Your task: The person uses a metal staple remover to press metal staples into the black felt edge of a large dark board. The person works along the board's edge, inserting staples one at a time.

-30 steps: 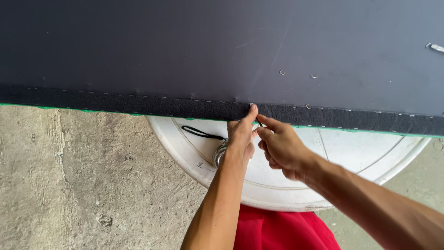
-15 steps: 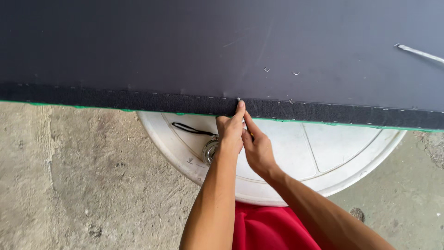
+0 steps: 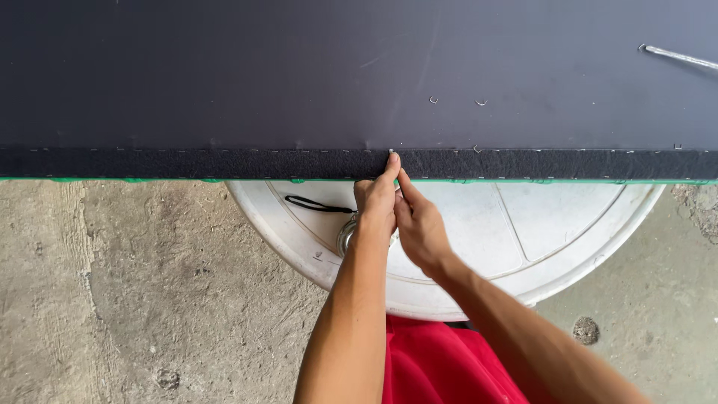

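Both hands meet at the near edge of a dark board, on its fuzzy black strip. The left hand and right hand touch, fingertips pinched together on the strip. Below them stands a white drum on the concrete floor.

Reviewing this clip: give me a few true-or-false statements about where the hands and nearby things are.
1. Both hands meet at the dark fuzzy strip along the panel edge. True: left hand and right hand touch it side by side.
2. The white round lid lies on top of the dark panel. False: it sits beneath the panel.
3. A thin metal rod lies on the panel's far right. True.
4. The floor is tiled. False: the concrete floor is rough and bare.
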